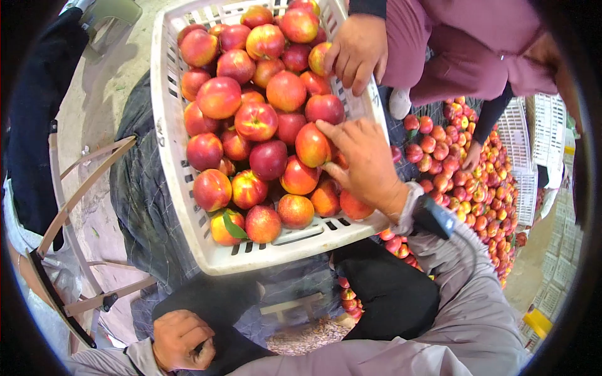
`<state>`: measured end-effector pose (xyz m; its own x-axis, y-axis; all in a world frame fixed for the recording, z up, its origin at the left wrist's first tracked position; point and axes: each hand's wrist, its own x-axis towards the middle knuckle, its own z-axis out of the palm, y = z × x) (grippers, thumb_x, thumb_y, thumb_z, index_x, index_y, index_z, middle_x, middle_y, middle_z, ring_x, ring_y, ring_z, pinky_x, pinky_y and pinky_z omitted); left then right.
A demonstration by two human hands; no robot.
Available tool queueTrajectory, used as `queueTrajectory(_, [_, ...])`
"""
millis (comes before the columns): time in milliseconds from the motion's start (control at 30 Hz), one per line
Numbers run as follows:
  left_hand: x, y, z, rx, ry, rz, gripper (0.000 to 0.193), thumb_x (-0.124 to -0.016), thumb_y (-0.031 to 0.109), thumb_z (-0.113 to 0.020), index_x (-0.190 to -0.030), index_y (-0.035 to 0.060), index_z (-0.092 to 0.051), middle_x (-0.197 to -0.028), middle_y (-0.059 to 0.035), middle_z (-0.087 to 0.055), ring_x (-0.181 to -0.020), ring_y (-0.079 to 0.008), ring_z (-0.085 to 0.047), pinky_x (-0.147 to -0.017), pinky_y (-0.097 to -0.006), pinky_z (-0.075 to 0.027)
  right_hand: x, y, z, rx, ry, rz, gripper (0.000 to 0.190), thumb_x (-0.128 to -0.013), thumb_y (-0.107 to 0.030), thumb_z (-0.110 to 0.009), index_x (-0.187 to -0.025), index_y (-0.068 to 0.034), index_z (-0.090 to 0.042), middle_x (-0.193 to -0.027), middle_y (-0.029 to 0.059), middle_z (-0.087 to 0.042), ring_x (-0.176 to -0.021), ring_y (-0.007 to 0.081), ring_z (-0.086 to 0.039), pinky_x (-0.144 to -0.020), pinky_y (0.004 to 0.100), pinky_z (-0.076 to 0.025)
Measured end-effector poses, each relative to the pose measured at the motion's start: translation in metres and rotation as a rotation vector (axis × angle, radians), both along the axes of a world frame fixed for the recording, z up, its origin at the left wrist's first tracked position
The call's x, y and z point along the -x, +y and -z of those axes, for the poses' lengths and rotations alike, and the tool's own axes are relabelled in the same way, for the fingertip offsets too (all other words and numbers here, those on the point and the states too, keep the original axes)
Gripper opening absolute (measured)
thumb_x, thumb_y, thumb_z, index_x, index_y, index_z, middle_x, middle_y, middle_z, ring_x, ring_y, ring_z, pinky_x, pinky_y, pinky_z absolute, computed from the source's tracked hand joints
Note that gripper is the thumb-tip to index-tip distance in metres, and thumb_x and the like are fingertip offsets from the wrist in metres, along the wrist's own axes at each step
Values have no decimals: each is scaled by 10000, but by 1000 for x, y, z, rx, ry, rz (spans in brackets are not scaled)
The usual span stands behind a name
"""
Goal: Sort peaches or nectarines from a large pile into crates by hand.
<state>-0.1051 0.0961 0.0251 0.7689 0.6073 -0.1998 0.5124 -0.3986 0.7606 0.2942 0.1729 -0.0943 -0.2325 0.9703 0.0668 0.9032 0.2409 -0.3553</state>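
A white slatted plastic crate (176, 202) before me holds many red and yellow nectarines (256, 121). Over its right side reaches my right hand (364, 162), thumb and fingertips around one nectarine (312, 144) that lies among the others. A green leaf (233, 225) clings to a nectarine in the crate's near left corner. My left hand (183, 340) rests by my left knee, loosely curled with no object visible in it. On my right wrist sits a dark band with a small device (435, 216).
Across the crate, another person's hand (357, 54) rests on its rim; that person's other hand (471, 157) touches a large nectarine heap (470, 188) on the right. White crates (548, 127) stand beyond the heap. A folding chair frame (89, 207) stands at left beside dark sheeting (141, 188).
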Motion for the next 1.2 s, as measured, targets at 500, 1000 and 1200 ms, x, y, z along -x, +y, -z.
queueTrajectory(500, [-22,-72,-59,185,41,-210,64,-658,38,-643,-709,59,-610,-692,-95,-603,-626,-297,-624,-576,-363,-503,14,-152,-170,451,194,319,627,-740,-159,-758,-1295,-42,-491,-1137,198,-515,-1093,384,-499,-932,452,-424])
queueTrajectory(1000, [-40,-166,-89,265,847,-312,624,-703,340,-718,-1239,83,-526,-1278,-220,-486,-1100,-441,-527,-958,-528,-438,46,-305,-217,913,-51,599,513,-690,-303,-719,-1137,-79,-601,-1141,160,-506,-1096,370,-505,-832,507,-491])
queueTrajectory(1200, [-53,-184,-91,557,1008,-439,644,-737,446,-681,-1258,97,-535,-1257,-234,-512,-1146,-439,-536,-953,-507,-460,37,-305,-214,889,-45,532,431,-687,-284,-703,-1038,-53,-607,-1094,169,-517,-1046,377,-517,-792,484,-519])
